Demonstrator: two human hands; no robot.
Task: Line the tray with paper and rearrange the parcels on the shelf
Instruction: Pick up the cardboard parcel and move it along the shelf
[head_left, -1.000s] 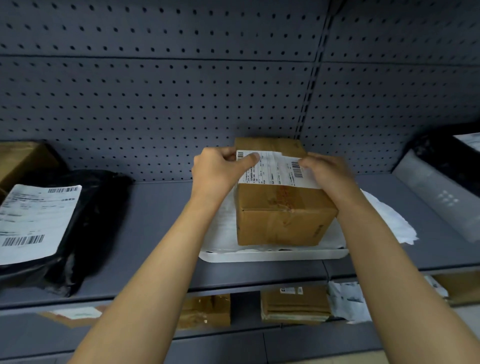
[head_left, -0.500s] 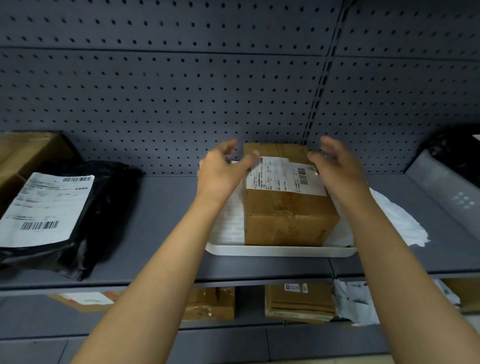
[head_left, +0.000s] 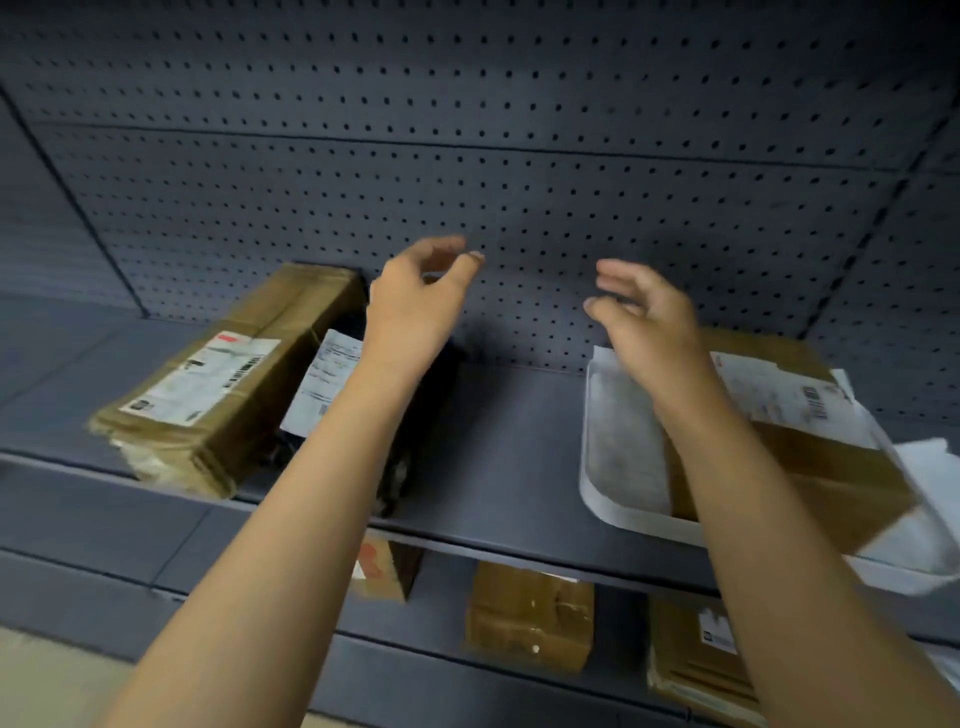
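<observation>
Cardboard box (head_left: 810, 441) is seen seated in the paper-lined white tray (head_left: 602, 499) at the shelf's (head_left: 498, 441) front right edge. Both hands are raised, released and empty: the left hand (head_left: 415, 306) near the black parcel (head_left: 415, 415), the right hand (head_left: 649, 322) above the tray. Half a second earlier, the box was flanked by both.

Two bare forearms reach up from the bottom edge, with no sleeves, watch or bands showing anywhere along them. The left hand (head_left: 415, 306) and right hand (head_left: 649, 317) wear no gloves. No rings seem to show on the fingers, though motion blur softens them. Fingernails look short and plain.
</observation>
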